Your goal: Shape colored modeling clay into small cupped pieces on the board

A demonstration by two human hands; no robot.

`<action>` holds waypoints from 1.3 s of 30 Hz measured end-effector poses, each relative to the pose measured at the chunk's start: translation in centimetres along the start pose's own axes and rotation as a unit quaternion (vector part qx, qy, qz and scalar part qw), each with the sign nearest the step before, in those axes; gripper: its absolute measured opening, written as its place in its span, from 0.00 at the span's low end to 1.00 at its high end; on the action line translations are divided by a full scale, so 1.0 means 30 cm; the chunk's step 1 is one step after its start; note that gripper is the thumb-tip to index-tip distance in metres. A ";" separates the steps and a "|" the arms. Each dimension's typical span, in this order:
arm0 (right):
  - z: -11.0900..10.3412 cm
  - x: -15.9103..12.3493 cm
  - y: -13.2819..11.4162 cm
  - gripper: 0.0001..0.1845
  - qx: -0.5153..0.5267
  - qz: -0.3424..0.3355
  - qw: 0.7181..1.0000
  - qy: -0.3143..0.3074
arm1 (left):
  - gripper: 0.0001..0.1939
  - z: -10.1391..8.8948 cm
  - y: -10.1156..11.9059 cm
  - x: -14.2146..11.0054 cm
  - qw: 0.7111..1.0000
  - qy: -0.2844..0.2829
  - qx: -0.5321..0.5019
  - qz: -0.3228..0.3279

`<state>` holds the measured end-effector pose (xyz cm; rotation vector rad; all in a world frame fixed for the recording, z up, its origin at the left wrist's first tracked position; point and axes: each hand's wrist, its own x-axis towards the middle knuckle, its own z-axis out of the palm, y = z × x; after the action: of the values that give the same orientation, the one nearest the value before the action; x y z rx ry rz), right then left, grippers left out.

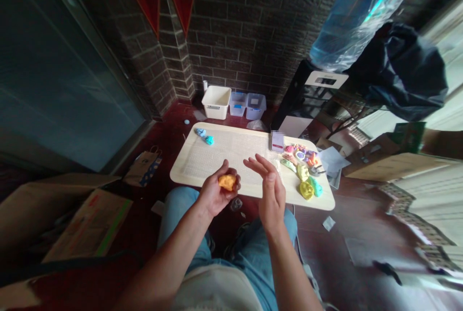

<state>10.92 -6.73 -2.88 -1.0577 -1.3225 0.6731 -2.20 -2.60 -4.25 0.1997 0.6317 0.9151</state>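
Note:
An orange lump of modelling clay [227, 182] rests in the cupped palm of my left hand [214, 194], its fingers curled around the far side. My right hand [272, 195] is held up a short way to the right, fingers stretched out, with nothing in it. Both hands are above the near edge of a low, pale table [253, 189]. On the table's far left lie two blue clay pieces, a light blue lump [200, 132] and a turquoise lump [209, 140]. Several coloured clay pieces crowd the right end, among them a yellow lump [306, 190] and a mint-green lump [317, 186].
A phone [278, 141] is at the table's far right edge. Beyond stand a white bin [216, 102] and two clear bins [255, 105] against the brick wall. A water dispenser [300, 96] rises at the back right. Cardboard boxes [88, 222] flank both sides.

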 end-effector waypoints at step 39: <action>0.181 0.041 -0.043 0.31 -0.236 -0.096 0.965 -0.056 | 0.23 0.129 -0.120 -0.008 0.965 -0.070 -0.041 0.251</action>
<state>5.64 -4.93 -1.60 -1.2597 -1.7105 0.2754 2.40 -4.59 -2.56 0.3573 0.4130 1.3997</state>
